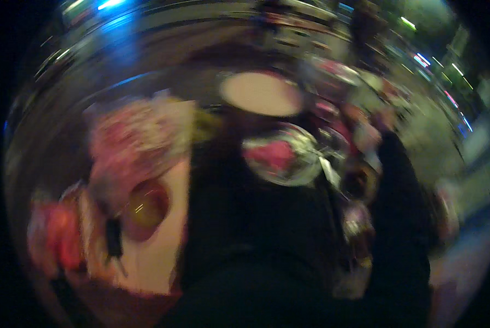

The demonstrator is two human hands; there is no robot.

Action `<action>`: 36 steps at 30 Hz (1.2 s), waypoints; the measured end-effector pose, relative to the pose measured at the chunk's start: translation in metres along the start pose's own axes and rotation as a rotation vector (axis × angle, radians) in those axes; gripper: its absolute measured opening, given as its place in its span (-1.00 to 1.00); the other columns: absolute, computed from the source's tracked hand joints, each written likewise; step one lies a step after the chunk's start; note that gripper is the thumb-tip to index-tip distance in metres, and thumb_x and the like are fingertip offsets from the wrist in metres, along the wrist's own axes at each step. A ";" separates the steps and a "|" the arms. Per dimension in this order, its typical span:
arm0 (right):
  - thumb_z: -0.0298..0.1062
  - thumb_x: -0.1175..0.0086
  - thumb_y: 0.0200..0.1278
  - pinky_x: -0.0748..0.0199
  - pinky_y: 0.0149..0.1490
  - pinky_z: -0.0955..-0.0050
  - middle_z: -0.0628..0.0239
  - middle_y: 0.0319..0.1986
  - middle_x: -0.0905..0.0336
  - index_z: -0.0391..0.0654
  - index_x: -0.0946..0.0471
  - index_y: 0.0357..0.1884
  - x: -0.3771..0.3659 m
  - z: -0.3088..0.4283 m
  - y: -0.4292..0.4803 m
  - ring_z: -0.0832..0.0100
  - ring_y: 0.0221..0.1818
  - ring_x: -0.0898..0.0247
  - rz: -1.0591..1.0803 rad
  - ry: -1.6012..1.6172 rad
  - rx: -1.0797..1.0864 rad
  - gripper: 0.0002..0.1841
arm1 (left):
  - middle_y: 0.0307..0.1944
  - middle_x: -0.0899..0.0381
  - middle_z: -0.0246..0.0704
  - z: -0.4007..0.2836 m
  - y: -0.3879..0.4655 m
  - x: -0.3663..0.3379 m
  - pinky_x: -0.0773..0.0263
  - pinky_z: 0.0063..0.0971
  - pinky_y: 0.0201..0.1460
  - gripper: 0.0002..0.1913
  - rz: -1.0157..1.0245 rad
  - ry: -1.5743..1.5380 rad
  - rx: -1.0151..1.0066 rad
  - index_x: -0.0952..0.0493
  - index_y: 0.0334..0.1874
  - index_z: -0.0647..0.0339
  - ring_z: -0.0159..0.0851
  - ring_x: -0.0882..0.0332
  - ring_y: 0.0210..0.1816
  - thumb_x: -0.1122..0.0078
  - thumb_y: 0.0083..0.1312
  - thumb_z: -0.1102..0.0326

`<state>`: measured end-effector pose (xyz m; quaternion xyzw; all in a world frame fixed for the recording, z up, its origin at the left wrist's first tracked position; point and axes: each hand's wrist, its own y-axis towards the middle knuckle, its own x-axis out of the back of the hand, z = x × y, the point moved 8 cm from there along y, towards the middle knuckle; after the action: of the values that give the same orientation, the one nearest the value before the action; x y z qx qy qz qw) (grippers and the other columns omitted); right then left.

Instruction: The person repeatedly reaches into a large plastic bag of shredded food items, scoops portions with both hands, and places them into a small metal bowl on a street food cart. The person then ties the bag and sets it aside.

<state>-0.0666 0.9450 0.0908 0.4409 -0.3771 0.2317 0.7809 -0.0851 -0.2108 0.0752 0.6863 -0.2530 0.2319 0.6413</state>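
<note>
Motion blur covers the whole view. My right arm in a dark sleeve reaches forward on the right, and my right hand (385, 119) is a blurred patch at its end. It is close to several reddish and pale things (361, 127), too smeared to name; whether it grips one cannot be made out. My left hand is out of view. Before me sits a shiny round metal dish (306, 168) with something bright pink (275, 156) in it. A pale round surface (261, 93), perhaps a board or a vessel's top, lies beyond the dish.
At left, a pale tabletop (163, 254) carries a heap of pinkish pieces (126, 135), a round bowl (148, 207) and a black-handled object (114, 238). A red-orange bundle (64, 233) is beside it. Blurred containers (355, 221) line my right side.
</note>
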 end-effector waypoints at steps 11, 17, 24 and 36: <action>-0.23 -0.03 0.51 -0.43 -0.36 0.19 0.07 -0.60 -0.53 -0.19 -0.59 -0.46 -0.202 0.397 -0.249 0.27 -0.51 -0.51 0.612 0.223 0.729 -0.65 | 0.48 -0.39 -0.07 -0.052 -0.049 0.005 -0.09 -0.06 0.62 -0.07 0.004 0.121 0.077 -0.32 0.50 0.26 0.06 -0.27 0.53 -0.48 0.18 -0.12; -0.12 -0.09 0.58 -0.50 -0.27 0.45 0.32 -0.52 -0.66 -0.25 -0.66 -0.22 -0.184 0.618 -0.389 0.52 -0.41 -0.58 1.024 0.753 0.775 -0.64 | -0.06 -0.67 -0.19 -0.022 0.003 -0.040 -0.46 -0.03 0.16 -0.68 0.076 0.120 0.146 -0.59 -0.17 0.24 0.03 -0.63 -0.02 -0.33 0.34 0.08; -0.10 -0.20 0.50 -0.50 0.00 0.50 0.34 -0.13 -0.70 -0.29 -0.64 0.07 -0.132 0.780 -0.451 0.53 -0.14 -0.55 1.435 1.511 0.229 -0.60 | -0.19 -0.66 -0.17 -0.125 -0.031 0.002 -0.54 -0.10 0.01 -0.89 -0.053 -0.189 -0.209 -0.59 -0.24 0.25 0.02 -0.65 -0.09 -0.26 0.25 0.39; -0.15 0.10 0.67 -0.52 -0.23 0.42 0.28 -0.30 -0.66 -0.19 -0.62 -0.10 -0.175 0.737 -0.411 0.43 -0.34 -0.56 1.163 1.586 0.154 -0.65 | 0.09 -0.62 -0.16 -0.071 -0.009 -0.111 -0.49 -0.15 0.25 -0.61 0.420 -0.046 -0.320 -0.57 0.05 0.33 0.00 -0.59 0.11 -0.24 0.29 0.18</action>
<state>-0.1713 0.0962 -0.0177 -0.0465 0.1138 0.8321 0.5409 -0.1632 -0.1343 0.0019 0.5138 -0.4380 0.3013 0.6734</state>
